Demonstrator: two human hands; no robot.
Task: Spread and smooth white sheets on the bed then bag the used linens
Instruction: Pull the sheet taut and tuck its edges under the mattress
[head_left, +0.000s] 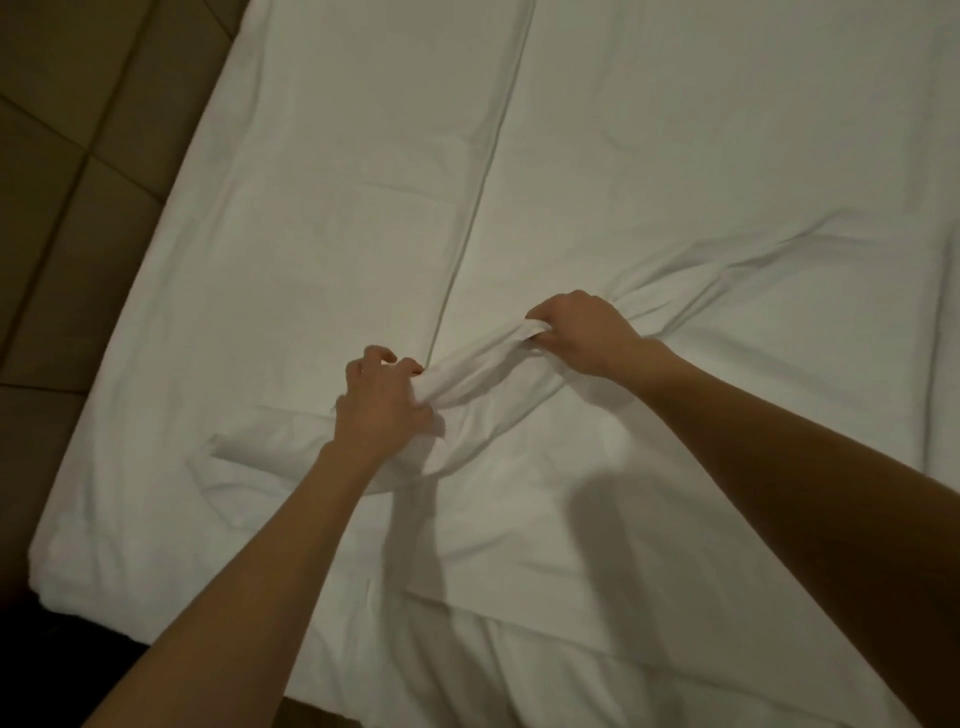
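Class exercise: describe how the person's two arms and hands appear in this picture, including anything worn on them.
Both forearms are bare up to the frame's edge: no sleeves show. The left hand and right hand wear no gloves, and no rings, watch or bracelets can be seen. Lighting is dim, so fine details are unclear.

Plain white sheet (675, 182); brown tiled floor (78, 182).

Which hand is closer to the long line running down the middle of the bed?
Left. The left hand grips bunched sheet just beside the line. The right hand grips the same bunch farther to its right.
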